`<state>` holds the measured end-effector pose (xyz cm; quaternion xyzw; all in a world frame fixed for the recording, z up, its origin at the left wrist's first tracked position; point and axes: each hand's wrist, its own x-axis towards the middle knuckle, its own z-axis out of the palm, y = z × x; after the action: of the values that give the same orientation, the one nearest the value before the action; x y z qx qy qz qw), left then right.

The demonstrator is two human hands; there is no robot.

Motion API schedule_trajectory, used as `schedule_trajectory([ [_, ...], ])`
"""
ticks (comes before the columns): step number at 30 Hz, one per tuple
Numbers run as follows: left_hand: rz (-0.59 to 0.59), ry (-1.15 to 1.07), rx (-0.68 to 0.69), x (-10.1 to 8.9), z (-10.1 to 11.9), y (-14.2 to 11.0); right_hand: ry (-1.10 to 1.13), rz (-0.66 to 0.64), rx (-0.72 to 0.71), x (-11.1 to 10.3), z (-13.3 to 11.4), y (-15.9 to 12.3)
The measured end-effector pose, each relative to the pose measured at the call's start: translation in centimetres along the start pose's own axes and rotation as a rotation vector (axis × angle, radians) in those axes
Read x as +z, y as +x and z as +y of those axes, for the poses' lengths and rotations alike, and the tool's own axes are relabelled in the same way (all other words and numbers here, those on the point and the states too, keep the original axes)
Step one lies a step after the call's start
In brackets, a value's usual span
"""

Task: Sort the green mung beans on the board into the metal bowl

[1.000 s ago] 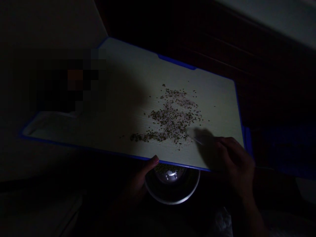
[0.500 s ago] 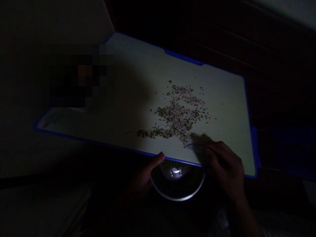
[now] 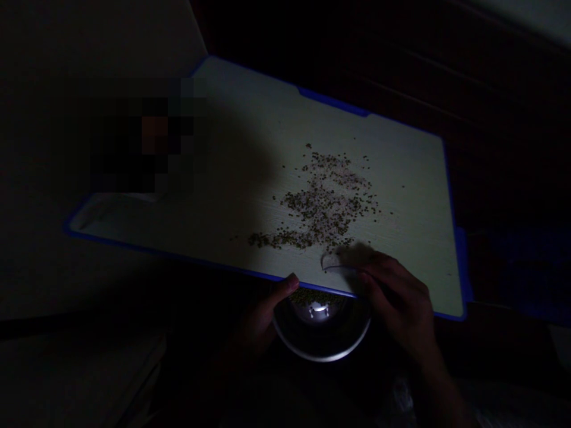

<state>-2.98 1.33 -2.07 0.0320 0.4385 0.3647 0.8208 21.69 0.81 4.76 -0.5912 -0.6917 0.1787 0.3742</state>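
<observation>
Green seeds [image 3: 323,220] lie ahead-left of the nearer right hand [image 3: 404,300], pinching a thin tool [image 3: 341,267]; left hand [image 3: 265,315] clamps the board [image 3: 410,160]

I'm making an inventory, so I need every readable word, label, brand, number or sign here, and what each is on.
None can be read.
The board, bowl and thin tool show no visible text.
The blue thing at the right is too dark to tell.

Small dark grains [image 3: 319,211] lie scattered over a pale, blue-edged board [image 3: 401,154], above a shiny metal bowl [image 3: 321,339]
</observation>
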Motion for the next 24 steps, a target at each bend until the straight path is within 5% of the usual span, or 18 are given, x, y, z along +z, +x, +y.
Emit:
schedule_trajectory([
  [16,-0.02,0.019,0.0,1.2,0.8,-0.5,-0.011,-0.031,-0.042,-0.2,0.1,-0.6],
  [24,-0.013,0.109,0.008,-0.6,0.2,-0.3,0.036,-0.06,-0.112,-0.7,0.1,-0.6],
])
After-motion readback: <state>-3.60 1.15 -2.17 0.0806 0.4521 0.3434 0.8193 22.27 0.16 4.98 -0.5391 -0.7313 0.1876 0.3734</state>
